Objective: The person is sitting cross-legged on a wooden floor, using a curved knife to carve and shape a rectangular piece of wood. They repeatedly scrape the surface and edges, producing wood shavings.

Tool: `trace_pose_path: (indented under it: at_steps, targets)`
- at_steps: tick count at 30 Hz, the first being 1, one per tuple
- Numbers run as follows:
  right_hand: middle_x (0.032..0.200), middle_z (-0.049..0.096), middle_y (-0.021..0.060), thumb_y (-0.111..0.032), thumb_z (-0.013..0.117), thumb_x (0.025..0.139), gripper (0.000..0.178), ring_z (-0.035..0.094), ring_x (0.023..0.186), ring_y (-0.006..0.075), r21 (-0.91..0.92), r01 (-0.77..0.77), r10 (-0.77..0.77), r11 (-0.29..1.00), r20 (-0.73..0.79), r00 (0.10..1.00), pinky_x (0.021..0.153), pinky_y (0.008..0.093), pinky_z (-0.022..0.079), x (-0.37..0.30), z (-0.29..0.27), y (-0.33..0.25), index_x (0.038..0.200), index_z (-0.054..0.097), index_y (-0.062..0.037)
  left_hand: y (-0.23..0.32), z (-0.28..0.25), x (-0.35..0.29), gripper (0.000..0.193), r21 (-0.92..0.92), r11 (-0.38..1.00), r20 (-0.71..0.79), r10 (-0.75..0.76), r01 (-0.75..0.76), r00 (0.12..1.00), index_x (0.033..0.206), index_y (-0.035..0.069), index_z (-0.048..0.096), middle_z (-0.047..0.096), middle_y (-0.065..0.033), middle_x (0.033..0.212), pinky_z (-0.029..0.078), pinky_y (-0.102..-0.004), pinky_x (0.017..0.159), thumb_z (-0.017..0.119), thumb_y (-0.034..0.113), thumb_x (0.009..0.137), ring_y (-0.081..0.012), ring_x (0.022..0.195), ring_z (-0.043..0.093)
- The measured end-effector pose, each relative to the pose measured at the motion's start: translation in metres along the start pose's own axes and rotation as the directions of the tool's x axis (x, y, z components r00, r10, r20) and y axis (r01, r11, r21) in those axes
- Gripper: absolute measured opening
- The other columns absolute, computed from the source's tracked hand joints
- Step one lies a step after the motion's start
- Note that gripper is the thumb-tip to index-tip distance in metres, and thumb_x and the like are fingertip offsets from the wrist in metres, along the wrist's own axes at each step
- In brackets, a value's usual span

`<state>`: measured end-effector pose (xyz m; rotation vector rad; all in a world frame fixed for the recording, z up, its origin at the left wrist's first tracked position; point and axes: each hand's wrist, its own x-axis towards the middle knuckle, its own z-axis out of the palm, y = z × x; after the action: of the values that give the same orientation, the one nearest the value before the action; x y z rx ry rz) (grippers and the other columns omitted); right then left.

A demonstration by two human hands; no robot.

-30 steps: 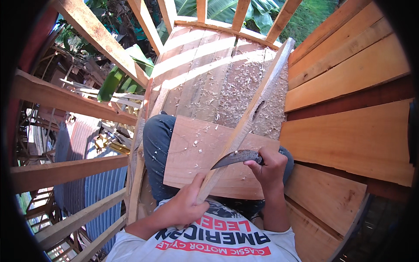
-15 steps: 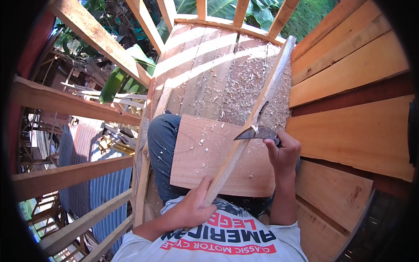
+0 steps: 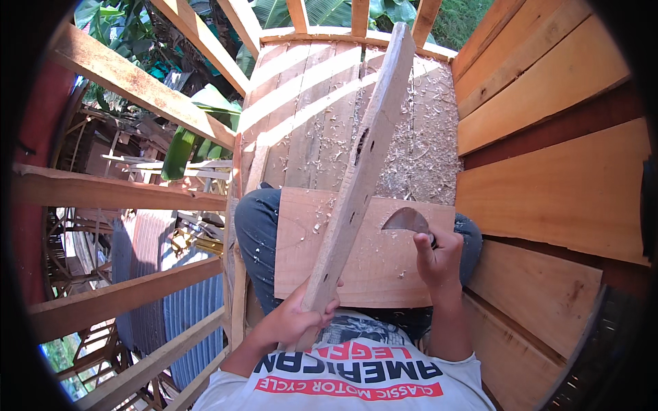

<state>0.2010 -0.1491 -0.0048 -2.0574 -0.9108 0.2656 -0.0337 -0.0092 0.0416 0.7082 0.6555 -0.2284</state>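
My left hand (image 3: 299, 316) is closed round the near end of a long wooden stick (image 3: 362, 164). The stick slants up and away to the far edge of the floor, with several dark holes along its face. In my right hand (image 3: 439, 260) is a curved knife (image 3: 406, 220), its broad blade pointing left. The blade stands apart from the stick, to its right. Under both lies a flat wooden board (image 3: 377, 267) across my lap, with a few pale shavings on it. The knife's handle is mostly hidden in my fist.
Shavings (image 3: 428, 130) cover the plank floor (image 3: 308, 130) ahead. A wall of wooden boards (image 3: 548, 192) rises close on the right. Wooden railing bars (image 3: 130, 294) run along the left, with corrugated sheets (image 3: 185, 301) below and green plants (image 3: 264, 27) beyond.
The stick has swung left and turned to show its holed face. The knife blade has come off the stick and now sits to its right.
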Motion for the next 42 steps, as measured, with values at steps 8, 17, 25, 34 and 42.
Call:
trace_pose_path:
  at_steps: [8,17,25,34,42]
  targets:
    - [0.048,0.047,0.0094,-0.056,0.071,0.074,0.055,0.052,0.043,0.0271,-0.008,0.175,-0.173,0.985,0.106,0.979,0.041,0.035,0.039,-0.024,0.016,-0.035,0.058,0.052,-0.0066,0.005,0.01,0.01,0.066,-0.175,0.98,0.162,-0.067,0.095,0.985,0.128,0.002,0.034,0.041,-0.0063,0.088,0.04,-0.0283,0.068,0.046,0.0,0.063,-0.0134,0.076,0.045]
    - [0.045,0.045,0.0072,-0.065,0.068,0.07,0.061,0.05,0.039,0.0262,-0.231,0.258,-0.249,0.938,0.069,0.966,0.038,0.035,0.037,-0.013,0.008,-0.025,0.054,0.051,-0.0091,0.004,0.024,0.009,0.063,0.14,0.989,0.047,-0.05,0.043,0.998,0.127,0.003,0.033,0.04,-0.0038,0.089,0.042,-0.0274,0.071,0.044,0.001,0.064,-0.0122,0.076,0.045]
    - [0.045,0.043,0.0069,-0.069,0.066,0.069,0.065,0.049,0.039,0.0257,-0.306,0.201,-0.23,0.931,-0.059,0.971,0.039,0.0343,0.037,0.007,0.008,0.0,0.052,0.049,-0.0083,-0.014,0.021,0.003,0.065,0.136,0.987,0.056,-0.095,0.086,0.994,0.13,0.002,0.03,0.04,-0.0036,0.09,0.043,-0.0272,0.071,0.042,0.0,0.067,-0.0116,0.076,0.045]
    - [0.048,0.038,0.0116,-0.055,0.056,0.09,0.063,0.033,0.045,0.0242,-0.062,-0.265,0.231,0.962,-0.328,0.916,0.046,0.0351,0.033,0.055,-0.021,0.039,0.06,0.048,-0.0007,-0.026,0.02,-0.007,0.064,0.184,0.979,0.145,-0.114,0.086,0.983,0.13,0.002,0.031,0.041,-0.0039,0.09,0.042,-0.0259,0.07,0.043,0.0,0.067,-0.0114,0.076,0.044]
    - [0.048,0.047,0.0118,-0.055,0.065,0.082,0.059,0.051,0.045,0.0293,-0.09,0.04,-0.045,0.995,-0.058,0.997,0.044,0.0349,0.038,-0.001,-0.019,-0.012,0.06,0.053,-0.0019,0.001,0.013,-0.001,0.069,0.002,0.996,0.048,-0.084,0.084,0.995,0.13,0.001,0.032,0.04,-0.0048,0.09,0.041,-0.0283,0.072,0.046,0.002,0.063,-0.0132,0.076,0.044]
